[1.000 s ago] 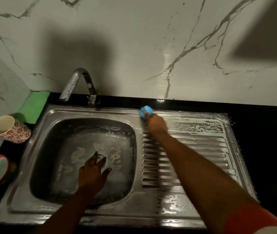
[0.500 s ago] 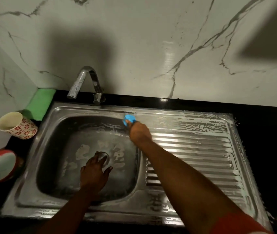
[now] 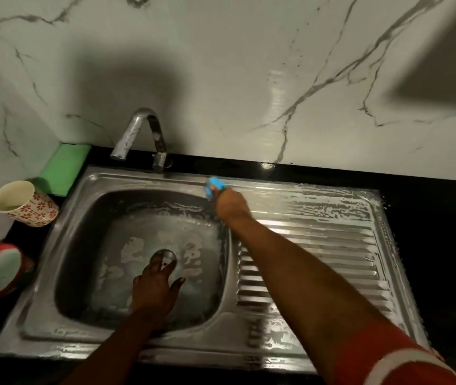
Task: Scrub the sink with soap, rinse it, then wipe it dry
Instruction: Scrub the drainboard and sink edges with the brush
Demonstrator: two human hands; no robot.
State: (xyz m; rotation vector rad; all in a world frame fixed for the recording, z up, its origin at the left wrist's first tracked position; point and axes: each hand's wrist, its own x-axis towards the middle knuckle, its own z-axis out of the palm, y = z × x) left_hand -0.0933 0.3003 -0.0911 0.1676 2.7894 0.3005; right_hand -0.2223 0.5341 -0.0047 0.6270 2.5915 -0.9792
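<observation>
Likely home kitchen; steel sink (image 3: 149, 176); faucet (image 3: 140, 132); marble backsplash (image 3: 249, 79)

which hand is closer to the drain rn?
Left. The left hand rests inside the sink, fingertips at the drain; the right hand is up at the back rim, holding the blue scrubber, clear of the drain.

Grips blue scrubber (image 3: 215, 186) in right hand (image 3: 231, 207) on rim of soapy sink (image 3: 138, 179) (near tap (image 3: 137, 132)); rests left hand (image 3: 154, 293) flat inside.
</observation>
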